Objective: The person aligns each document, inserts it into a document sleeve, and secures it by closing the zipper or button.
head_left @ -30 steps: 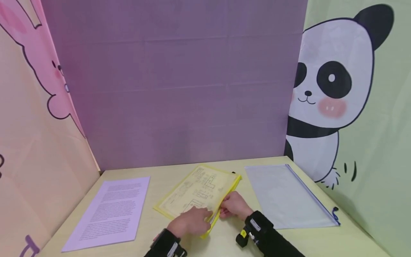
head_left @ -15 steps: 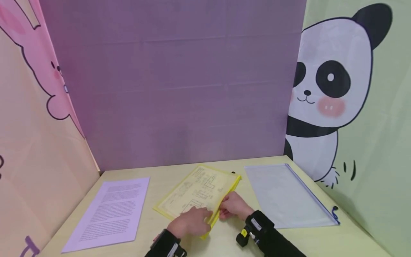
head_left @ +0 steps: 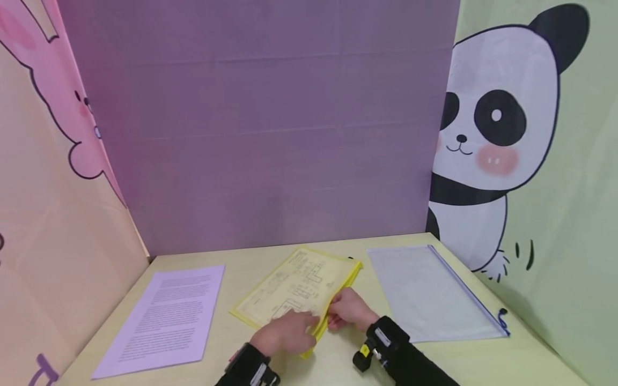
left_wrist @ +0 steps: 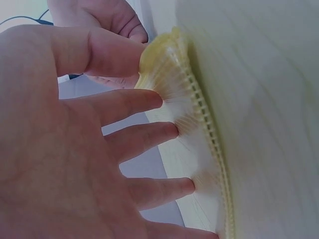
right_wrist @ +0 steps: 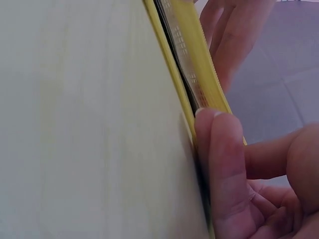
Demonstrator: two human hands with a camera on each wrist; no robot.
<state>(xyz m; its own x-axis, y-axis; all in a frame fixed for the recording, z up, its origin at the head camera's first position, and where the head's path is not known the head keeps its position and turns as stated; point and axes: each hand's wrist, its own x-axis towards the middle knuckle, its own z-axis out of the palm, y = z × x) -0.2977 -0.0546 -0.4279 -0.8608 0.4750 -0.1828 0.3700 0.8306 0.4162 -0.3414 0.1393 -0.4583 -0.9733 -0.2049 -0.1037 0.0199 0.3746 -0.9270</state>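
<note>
A yellow zip document bag (head_left: 299,284) with a sheet of printed diagrams showing through its front lies slanted mid-table. My left hand (head_left: 287,332) rests on its near part, the straight fingers (left_wrist: 149,134) pressing on the bag beside the zip and the thumb touching a corner. With thumb and fingers my right hand (head_left: 351,310) pinches the bag's right edge, where its zip side stands partly apart. In the right wrist view, a dark gap shows between the bag's yellow edges (right_wrist: 212,64), just above my fingertips. The zip slider cannot be made out.
Left of the bag lies a lilac sheet of printed text (head_left: 166,316). A whitish zip bag (head_left: 429,295) with a blue zip edge and a blue pull lies on the right. Behind the table (head_left: 232,370) stands a purple panel (head_left: 260,134).
The pale gap near the left fingertips now shows as yellow edge. Both hands stay almost in place on the bag. The head view has shifted slightly.
</note>
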